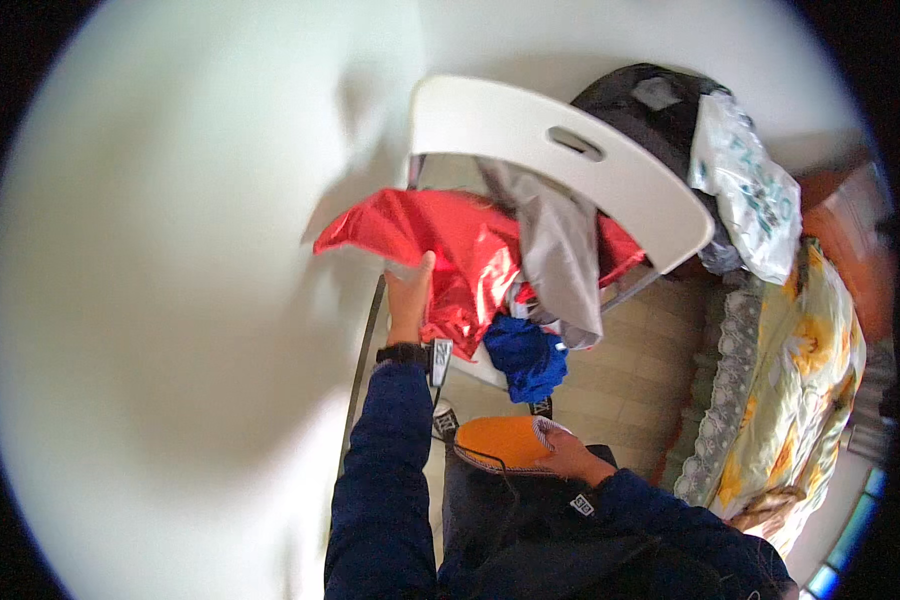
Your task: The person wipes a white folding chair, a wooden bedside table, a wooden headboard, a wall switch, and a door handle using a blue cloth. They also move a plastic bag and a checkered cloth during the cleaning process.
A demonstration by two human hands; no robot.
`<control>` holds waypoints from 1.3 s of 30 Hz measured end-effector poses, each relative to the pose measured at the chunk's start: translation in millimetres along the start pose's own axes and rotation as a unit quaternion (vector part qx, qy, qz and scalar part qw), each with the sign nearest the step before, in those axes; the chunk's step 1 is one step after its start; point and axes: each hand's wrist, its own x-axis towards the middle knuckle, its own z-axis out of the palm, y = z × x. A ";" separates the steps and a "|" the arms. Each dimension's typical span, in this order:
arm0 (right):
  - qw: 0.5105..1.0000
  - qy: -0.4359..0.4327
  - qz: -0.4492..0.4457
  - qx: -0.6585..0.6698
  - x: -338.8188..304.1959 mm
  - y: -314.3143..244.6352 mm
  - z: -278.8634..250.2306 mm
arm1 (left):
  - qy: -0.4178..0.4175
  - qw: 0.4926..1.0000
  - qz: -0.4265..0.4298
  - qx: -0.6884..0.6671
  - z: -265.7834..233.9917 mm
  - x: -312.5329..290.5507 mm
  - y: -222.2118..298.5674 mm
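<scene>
My left hand (408, 300) grips the near left edge of a shiny red bag (460, 240), thumb up and the other fingers hidden by it. The bag spreads over the seat of a white folding chair (500, 115). A grey cloth (555, 250) hangs down over the bag's right side. Crumpled blue cloth (525, 360) lies at the near edge of the seat. Low in front of my body, my right hand (575, 458) holds an orange slipper (500, 443) by its right end, where striped lining shows.
Behind the chair at the right are a black bag (640, 110) and a white plastic bag (745, 190). A bed with a yellow floral cover (800, 370) and lace edge runs along the right. A white wall (170, 300) stands close on the left.
</scene>
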 end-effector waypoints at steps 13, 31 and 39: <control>0.910 0.398 0.024 0.116 -106.4 -14.7 -178.7 | -0.022 0.966 0.174 -0.191 -42.2 -97.6 179.9; 0.937 0.342 0.028 0.070 -94.3 38.9 -227.2 | 0.078 0.969 0.204 0.114 -104.0 -140.6 187.2; 0.850 0.457 -0.221 0.140 -104.9 -42.0 -258.2 | 0.009 0.977 0.207 0.048 -98.0 -156.3 147.1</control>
